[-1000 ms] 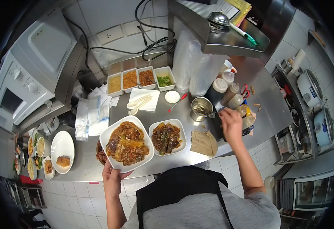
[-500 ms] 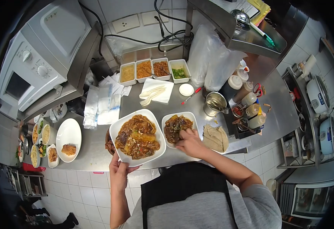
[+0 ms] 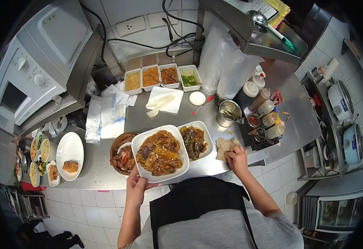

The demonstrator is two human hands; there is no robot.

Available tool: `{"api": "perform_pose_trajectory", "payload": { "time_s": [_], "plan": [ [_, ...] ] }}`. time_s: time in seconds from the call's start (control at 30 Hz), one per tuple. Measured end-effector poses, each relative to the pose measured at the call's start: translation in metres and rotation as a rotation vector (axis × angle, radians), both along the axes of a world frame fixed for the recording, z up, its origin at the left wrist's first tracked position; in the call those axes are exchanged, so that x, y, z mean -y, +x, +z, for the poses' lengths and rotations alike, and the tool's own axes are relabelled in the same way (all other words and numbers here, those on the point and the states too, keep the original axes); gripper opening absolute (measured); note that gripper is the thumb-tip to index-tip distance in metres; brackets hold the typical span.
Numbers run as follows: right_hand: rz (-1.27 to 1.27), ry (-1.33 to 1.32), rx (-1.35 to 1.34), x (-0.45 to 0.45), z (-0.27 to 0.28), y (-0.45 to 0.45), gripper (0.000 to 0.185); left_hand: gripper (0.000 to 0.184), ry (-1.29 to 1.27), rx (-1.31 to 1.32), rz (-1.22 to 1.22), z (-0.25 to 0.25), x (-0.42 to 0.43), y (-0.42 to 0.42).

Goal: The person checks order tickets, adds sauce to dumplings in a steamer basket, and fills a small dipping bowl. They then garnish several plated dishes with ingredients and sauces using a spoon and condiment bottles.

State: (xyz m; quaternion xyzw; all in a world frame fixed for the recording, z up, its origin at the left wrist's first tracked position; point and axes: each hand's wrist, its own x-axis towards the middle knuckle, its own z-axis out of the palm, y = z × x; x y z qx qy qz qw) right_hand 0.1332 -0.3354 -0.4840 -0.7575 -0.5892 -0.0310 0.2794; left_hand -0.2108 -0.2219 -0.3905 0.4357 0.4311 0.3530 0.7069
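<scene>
My left hand (image 3: 137,185) grips the near rim of a square white dish (image 3: 184,168) full of saucy brown food and holds it up over the counter edge. The dish partly covers a second white dish (image 3: 208,145) with similar dark, glossy food. At the right, my right hand (image 3: 236,159) has its fingers curled onto a beige folded cloth (image 3: 225,145), which looks bunched under them. Partly behind the held dish, a brown bowl (image 3: 117,143) contains reddish-brown pieces.
Behind lie a napkin with wooden forks (image 3: 161,103), a red marker (image 3: 202,105) and several white food tubs (image 3: 150,77). A metal cup (image 3: 227,114) and a rack of sauce bottles (image 3: 270,120) stand right. An oval plate (image 3: 70,143) lies left, near the microwave (image 3: 28,70).
My right hand has left the food in the second dish and moved right onto the cloth. The held dish has shifted right, now overlapping the second dish and uncovering the brown bowl.
</scene>
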Motion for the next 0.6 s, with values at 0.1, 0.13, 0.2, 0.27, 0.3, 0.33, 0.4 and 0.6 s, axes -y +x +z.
{"api": "perform_pose_trajectory", "payload": {
  "time_s": [0.1, 0.13, 0.2, 0.27, 0.3, 0.33, 0.4, 0.6],
  "plan": [
    [0.051, 0.068, -0.102, -0.003, 0.014, -0.011, 0.011, 0.054, -0.021, 0.019, -0.045, -0.007, -0.003, 0.008],
    [0.070, 0.118, -0.204, -0.007, 0.016, -0.018, 0.012, 0.055, -0.029, 0.014, -0.065, -0.008, -0.004, 0.010],
    [0.129, 0.117, -0.271, -0.010, 0.013, -0.023, 0.008, 0.056, -0.029, 0.008, -0.088, -0.010, -0.008, 0.015],
    [0.036, -0.032, -0.699, -0.010, 0.001, -0.024, 0.007, 0.058, -0.001, 0.007, -0.081, -0.011, -0.010, 0.025],
    [-0.009, -0.106, -0.907, -0.013, 0.000, -0.025, 0.008, 0.058, 0.018, 0.005, -0.093, -0.009, -0.011, 0.030],
    [0.105, -0.062, -1.217, -0.016, 0.000, -0.025, 0.022, 0.057, 0.036, 0.002, -0.108, -0.008, -0.012, 0.036],
    [0.248, -0.162, -1.516, -0.015, 0.034, -0.030, 0.033, 0.056, 0.048, 0.009, -0.187, -0.004, -0.015, 0.048],
    [0.451, -0.219, -1.545, -0.002, 0.076, -0.022, 0.045, 0.062, 0.036, 0.050, -0.431, -0.002, -0.016, 0.100]
  ]
}}
